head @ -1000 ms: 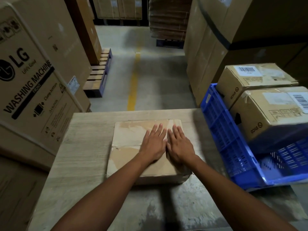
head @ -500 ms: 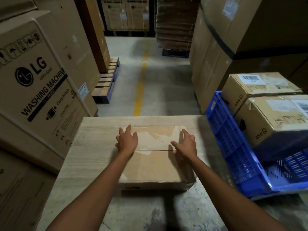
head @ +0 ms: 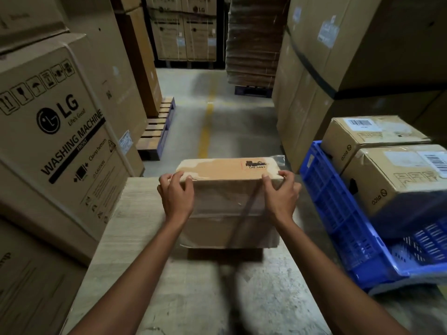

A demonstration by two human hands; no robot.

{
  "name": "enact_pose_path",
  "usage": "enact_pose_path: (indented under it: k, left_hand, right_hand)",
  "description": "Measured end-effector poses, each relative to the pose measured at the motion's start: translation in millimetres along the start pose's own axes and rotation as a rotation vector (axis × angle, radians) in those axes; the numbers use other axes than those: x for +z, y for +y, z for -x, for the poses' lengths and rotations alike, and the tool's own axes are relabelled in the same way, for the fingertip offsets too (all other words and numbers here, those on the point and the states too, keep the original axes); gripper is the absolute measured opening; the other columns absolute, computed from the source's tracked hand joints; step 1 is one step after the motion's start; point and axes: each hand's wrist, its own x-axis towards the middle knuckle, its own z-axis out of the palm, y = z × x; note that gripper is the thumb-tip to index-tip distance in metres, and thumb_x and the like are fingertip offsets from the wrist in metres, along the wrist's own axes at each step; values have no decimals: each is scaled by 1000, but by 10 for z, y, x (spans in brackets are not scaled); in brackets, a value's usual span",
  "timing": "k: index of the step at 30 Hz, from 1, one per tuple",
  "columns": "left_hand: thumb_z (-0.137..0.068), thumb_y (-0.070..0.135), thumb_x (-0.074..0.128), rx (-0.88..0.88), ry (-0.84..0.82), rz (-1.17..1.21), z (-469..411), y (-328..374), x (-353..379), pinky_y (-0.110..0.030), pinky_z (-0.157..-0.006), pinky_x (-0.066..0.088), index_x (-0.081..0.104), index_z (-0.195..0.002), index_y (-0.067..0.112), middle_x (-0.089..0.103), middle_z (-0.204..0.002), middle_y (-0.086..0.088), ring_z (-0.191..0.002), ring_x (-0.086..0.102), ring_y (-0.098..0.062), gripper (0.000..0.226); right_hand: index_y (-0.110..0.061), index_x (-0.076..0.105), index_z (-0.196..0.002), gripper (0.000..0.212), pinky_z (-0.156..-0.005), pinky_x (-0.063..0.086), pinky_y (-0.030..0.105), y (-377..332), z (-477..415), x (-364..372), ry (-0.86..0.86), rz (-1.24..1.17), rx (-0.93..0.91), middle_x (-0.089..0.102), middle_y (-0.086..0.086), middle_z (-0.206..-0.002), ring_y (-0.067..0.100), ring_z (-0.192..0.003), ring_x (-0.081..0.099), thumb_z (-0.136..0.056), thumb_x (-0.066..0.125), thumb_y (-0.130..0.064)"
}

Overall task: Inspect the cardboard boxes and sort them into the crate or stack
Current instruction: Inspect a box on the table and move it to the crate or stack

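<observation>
A flat brown cardboard box (head: 227, 206) stands tipped up on its near edge on the pale table (head: 135, 226), its upper face printed with "UN 3481". My left hand (head: 176, 194) grips its top left corner and my right hand (head: 280, 194) grips its top right corner, fingers curled over the upper edge. The blue plastic crate (head: 338, 213) sits tilted at the right, holding two taped cardboard boxes (head: 372, 139) (head: 399, 180) with barcode labels.
Large LG washing machine cartons (head: 60, 131) stand close on the left, tall cartons (head: 338, 68) at the right behind the crate. An aisle with a yellow floor line (head: 205, 131), a wooden pallet (head: 157, 131) and stacked flat cardboard (head: 251, 37) lies ahead.
My hands slid from the middle of the box's top to its far corners, then lifted that far edge so the box now stands tipped up from lying flat.
</observation>
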Motion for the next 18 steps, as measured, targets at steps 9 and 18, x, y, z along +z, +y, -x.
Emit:
enact_pose_path:
  k: [9, 18]
  left_hand:
    - [-93, 26, 63, 153, 2, -16, 586, -481, -80, -34, -89, 44, 65, -122, 9, 43, -131, -14, -120, 43, -30, 33]
    - [-97, 20, 48, 661, -31, -297, 881, -806, -198, -53, -113, 34, 65, -122, 1, 58, -134, -16, -138, 42, -36, 36]
  right_hand:
    - [-24, 46, -104, 33, -92, 51, 48, 401, 334, -32, 31, 171, -6, 39, 3, -119, 30, -112, 51, -87, 68, -43]
    - [-9, 69, -95, 12, -89, 52, 40, 387, 806, 214, -76, 404, -672, 66, 9, -114, 27, -101, 63, -84, 71, -14]
